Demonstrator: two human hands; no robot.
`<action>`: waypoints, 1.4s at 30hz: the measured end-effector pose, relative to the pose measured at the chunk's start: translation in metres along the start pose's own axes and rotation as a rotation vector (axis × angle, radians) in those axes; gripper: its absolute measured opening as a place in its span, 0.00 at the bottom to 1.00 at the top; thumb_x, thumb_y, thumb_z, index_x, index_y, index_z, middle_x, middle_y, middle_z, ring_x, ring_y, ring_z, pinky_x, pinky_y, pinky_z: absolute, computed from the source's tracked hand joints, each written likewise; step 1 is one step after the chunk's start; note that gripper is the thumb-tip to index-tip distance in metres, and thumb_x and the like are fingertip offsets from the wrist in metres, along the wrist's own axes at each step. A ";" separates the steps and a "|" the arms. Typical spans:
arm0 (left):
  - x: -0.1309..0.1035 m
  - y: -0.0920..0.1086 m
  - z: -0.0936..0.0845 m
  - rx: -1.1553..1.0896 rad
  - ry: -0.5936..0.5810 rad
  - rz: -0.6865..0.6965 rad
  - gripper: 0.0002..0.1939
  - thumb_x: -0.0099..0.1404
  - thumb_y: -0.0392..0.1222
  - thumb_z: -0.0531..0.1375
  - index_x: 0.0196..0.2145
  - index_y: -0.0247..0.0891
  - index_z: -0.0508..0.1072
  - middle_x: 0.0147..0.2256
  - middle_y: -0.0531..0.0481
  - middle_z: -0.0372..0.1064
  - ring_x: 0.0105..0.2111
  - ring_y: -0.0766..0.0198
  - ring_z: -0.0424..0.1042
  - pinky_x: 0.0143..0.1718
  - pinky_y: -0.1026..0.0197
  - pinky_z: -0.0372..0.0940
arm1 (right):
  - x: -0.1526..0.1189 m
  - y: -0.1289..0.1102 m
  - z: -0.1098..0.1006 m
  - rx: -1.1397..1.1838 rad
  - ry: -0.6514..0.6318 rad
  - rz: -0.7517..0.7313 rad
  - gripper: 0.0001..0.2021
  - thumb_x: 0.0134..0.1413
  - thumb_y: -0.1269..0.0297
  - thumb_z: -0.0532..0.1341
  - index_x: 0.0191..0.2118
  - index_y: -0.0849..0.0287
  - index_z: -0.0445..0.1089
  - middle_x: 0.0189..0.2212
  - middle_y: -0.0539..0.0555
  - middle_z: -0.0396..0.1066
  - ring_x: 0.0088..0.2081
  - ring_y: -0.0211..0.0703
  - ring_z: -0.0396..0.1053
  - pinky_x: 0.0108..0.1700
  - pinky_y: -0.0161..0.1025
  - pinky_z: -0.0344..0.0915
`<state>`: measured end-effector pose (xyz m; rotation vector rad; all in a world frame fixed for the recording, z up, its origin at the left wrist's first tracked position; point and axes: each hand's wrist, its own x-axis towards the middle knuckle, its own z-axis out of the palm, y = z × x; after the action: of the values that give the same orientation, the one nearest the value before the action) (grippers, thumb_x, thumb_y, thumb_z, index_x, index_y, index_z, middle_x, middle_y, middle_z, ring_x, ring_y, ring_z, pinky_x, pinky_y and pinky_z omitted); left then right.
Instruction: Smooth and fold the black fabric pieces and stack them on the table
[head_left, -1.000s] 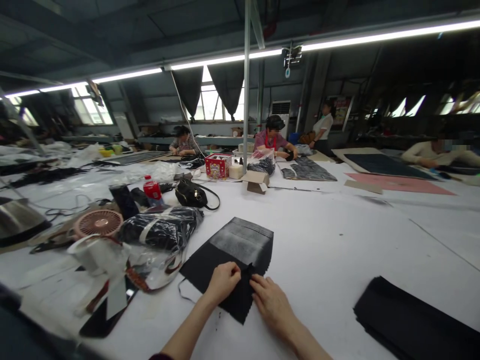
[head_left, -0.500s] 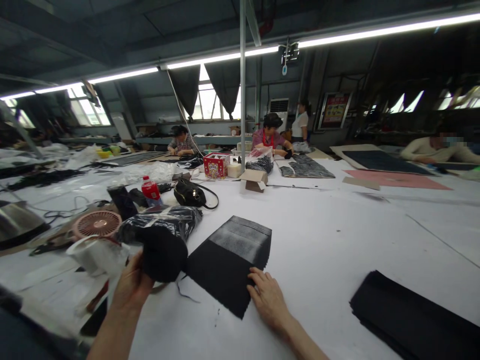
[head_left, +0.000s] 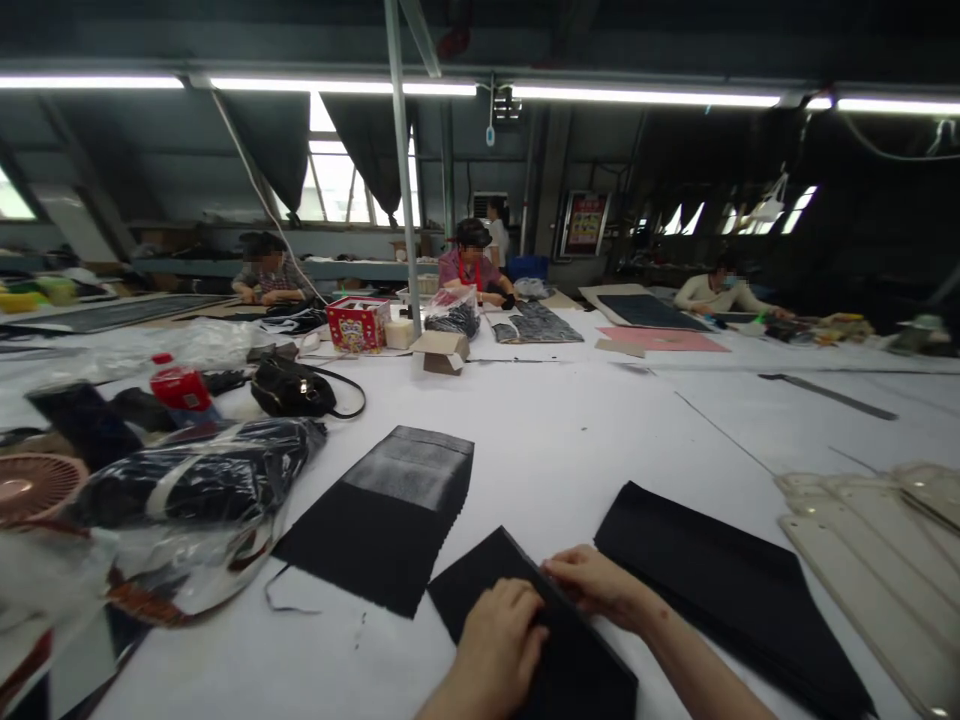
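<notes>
A black fabric piece (head_left: 577, 660) lies on the white table in front of me. My left hand (head_left: 504, 630) rests on it with curled fingers; what they hold, if anything, is hidden. At its upper right edge, my right hand (head_left: 589, 580) pinches the fabric between thumb and fingers. To the left lies another black piece (head_left: 375, 540) with a greyish upper band and jagged edges. A stack of folded black fabric (head_left: 712, 580) sits to the right of my right hand.
Plastic-wrapped dark goods (head_left: 202, 470), a black handbag (head_left: 292, 388), a red bottle (head_left: 180, 385) and a pink fan (head_left: 37, 487) stand at left. Pale templates (head_left: 877, 570) lie at right. Several people work across the table (head_left: 555, 400), beyond an open carton (head_left: 441, 352).
The view has swung right. My left hand has left the dark bunched item, now out of sight, and moved onto a black piece; my right hand has left the grey-banded piece and grips that edge.
</notes>
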<state>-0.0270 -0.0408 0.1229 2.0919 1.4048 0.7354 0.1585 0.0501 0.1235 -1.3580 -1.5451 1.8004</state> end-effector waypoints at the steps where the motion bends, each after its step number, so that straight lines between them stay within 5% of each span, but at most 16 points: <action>1: 0.003 -0.006 -0.003 0.109 0.017 -0.027 0.13 0.60 0.35 0.57 0.44 0.41 0.71 0.48 0.47 0.67 0.48 0.54 0.64 0.49 0.55 0.58 | -0.001 0.004 -0.002 -0.053 0.009 0.008 0.20 0.45 0.46 0.65 0.27 0.63 0.72 0.16 0.47 0.61 0.17 0.31 0.55 0.21 0.30 0.51; 7: 0.014 -0.029 -0.010 0.392 -0.006 -0.079 0.19 0.62 0.41 0.59 0.51 0.41 0.68 0.50 0.43 0.66 0.49 0.50 0.63 0.51 0.49 0.57 | 0.017 0.009 0.029 -0.412 0.274 -0.136 0.06 0.48 0.63 0.61 0.28 0.58 0.74 0.25 0.51 0.70 0.31 0.42 0.66 0.34 0.36 0.60; 11: 0.021 -0.031 -0.007 0.415 -0.020 -0.038 0.13 0.63 0.39 0.58 0.46 0.41 0.69 0.48 0.45 0.66 0.47 0.52 0.64 0.49 0.52 0.59 | 0.019 0.014 0.056 -0.585 0.499 -0.236 0.10 0.56 0.66 0.54 0.36 0.55 0.73 0.36 0.55 0.69 0.41 0.47 0.66 0.44 0.40 0.59; 20: 0.032 -0.045 -0.007 0.445 0.003 0.062 0.18 0.65 0.34 0.55 0.53 0.40 0.63 0.46 0.47 0.67 0.46 0.56 0.65 0.48 0.53 0.62 | 0.032 0.057 0.070 -0.903 0.795 -0.602 0.15 0.64 0.71 0.48 0.51 0.60 0.67 0.35 0.55 0.66 0.36 0.42 0.66 0.38 0.36 0.62; 25: 0.037 -0.051 -0.005 0.475 0.039 0.082 0.21 0.65 0.32 0.55 0.55 0.38 0.60 0.48 0.45 0.66 0.46 0.55 0.66 0.49 0.52 0.63 | 0.032 0.060 0.071 -1.046 0.827 -0.719 0.17 0.61 0.76 0.49 0.54 0.62 0.64 0.35 0.56 0.65 0.37 0.43 0.65 0.39 0.38 0.63; 31: 0.040 -0.054 -0.007 0.493 0.030 0.113 0.16 0.65 0.32 0.55 0.51 0.39 0.63 0.46 0.46 0.67 0.45 0.55 0.66 0.47 0.52 0.64 | 0.029 0.048 0.071 -1.289 0.754 -0.578 0.19 0.51 0.83 0.53 0.48 0.61 0.67 0.35 0.56 0.66 0.37 0.48 0.64 0.36 0.44 0.62; 42: 0.043 -0.058 -0.006 0.501 0.007 0.092 0.24 0.67 0.32 0.54 0.59 0.41 0.59 0.50 0.45 0.64 0.48 0.55 0.65 0.48 0.52 0.64 | 0.030 0.059 0.074 -1.150 0.751 -0.736 0.21 0.59 0.78 0.49 0.57 0.63 0.59 0.36 0.57 0.64 0.37 0.47 0.63 0.39 0.44 0.64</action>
<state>-0.0551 0.0192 0.0947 2.5442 1.6334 0.4529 0.0983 0.0178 0.0512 -1.2939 -2.1866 -0.1603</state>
